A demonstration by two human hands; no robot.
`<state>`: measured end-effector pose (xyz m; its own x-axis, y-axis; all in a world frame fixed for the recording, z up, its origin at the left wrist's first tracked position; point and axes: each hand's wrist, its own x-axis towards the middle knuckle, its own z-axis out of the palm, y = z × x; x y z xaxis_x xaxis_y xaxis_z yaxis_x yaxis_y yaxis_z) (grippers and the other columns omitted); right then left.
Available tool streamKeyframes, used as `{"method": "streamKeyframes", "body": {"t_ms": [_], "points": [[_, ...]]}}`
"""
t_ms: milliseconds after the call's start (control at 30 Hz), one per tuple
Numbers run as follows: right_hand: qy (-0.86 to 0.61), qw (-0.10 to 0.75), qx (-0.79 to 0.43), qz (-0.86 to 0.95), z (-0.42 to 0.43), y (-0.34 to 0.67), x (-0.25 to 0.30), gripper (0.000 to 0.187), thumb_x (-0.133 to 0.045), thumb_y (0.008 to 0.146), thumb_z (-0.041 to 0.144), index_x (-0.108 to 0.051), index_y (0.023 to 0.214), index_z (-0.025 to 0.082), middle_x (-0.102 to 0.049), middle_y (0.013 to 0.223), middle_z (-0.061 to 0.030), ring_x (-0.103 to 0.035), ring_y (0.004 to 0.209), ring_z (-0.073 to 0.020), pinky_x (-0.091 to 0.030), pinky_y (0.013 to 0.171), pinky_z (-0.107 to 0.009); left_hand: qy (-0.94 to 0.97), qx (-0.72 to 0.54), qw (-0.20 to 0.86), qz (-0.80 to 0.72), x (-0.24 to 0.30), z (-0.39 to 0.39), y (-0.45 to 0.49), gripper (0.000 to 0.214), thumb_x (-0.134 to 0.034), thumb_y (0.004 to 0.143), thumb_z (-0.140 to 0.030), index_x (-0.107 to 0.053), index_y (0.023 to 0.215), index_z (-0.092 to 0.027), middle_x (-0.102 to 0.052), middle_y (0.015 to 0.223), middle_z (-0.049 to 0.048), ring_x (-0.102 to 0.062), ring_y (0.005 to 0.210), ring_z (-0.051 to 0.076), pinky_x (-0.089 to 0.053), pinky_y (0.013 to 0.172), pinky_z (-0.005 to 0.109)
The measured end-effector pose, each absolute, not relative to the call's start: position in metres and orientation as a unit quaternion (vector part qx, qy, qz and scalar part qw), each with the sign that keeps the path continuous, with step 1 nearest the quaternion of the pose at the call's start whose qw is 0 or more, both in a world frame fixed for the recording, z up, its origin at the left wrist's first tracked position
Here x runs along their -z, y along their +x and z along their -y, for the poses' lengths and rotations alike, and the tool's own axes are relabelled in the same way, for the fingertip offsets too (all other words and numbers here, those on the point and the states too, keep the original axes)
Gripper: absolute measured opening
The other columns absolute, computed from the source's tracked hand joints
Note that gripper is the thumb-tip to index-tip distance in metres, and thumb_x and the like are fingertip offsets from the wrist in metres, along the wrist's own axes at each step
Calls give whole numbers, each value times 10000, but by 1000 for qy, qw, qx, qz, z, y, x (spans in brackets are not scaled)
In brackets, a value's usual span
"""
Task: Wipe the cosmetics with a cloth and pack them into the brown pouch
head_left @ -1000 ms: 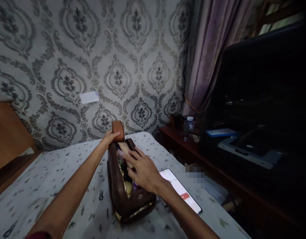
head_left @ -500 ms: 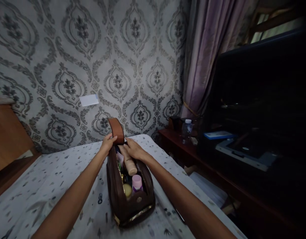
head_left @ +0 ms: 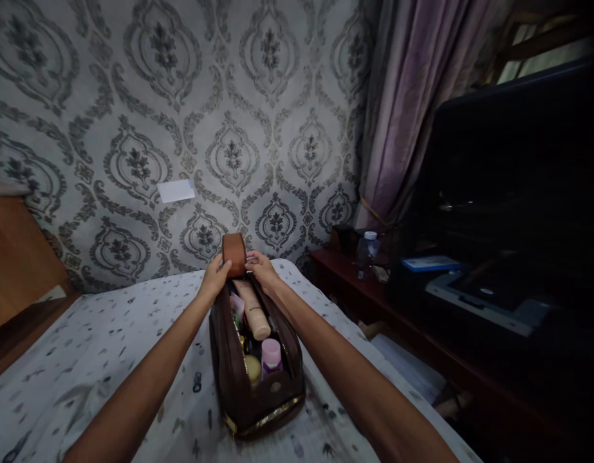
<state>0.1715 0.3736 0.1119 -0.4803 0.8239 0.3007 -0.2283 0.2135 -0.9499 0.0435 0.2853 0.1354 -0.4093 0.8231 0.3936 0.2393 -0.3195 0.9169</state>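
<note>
A dark brown toiletry bag (head_left: 255, 392) stands unzipped on a bed with a patterned white sheet (head_left: 84, 360). Inside show a beige tube (head_left: 253, 308), a bottle with a pink cap (head_left: 271, 354) and a yellowish round lid (head_left: 251, 366). At the bag's far end rises a tan leather strap (head_left: 234, 252). My left hand (head_left: 213, 278) grips the bag's far end at the base of that strap. My right hand (head_left: 260, 267) pinches the far end on the other side, fingers closed near the strap; what they pinch is too small to name.
Patterned grey wallpaper (head_left: 229, 128) backs the bed. A wooden headboard (head_left: 17, 263) is at left. To the right are a purple curtain (head_left: 407, 116), a dark low table (head_left: 374, 289) with a plastic bottle (head_left: 367, 252), and a large dark cabinet.
My right hand left the bag's middle and moved to its far end beside the strap. The phone on the sheet at right is now hidden behind my right arm.
</note>
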Motion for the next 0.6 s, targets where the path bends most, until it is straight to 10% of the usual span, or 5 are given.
{"method": "streamKeyframes", "body": {"t_ms": [600], "points": [[-171, 505, -616, 580, -349, 190, -129, 99, -647, 575, 222, -576, 643, 208, -624, 637, 68, -554, 678, -137, -437, 733, -255, 524, -635, 208, -527, -146, -267, 61, 256, -685, 715, -365, -706, 894, -183, -729, 836, 28, -646, 777, 216, -510, 746, 294]]}}
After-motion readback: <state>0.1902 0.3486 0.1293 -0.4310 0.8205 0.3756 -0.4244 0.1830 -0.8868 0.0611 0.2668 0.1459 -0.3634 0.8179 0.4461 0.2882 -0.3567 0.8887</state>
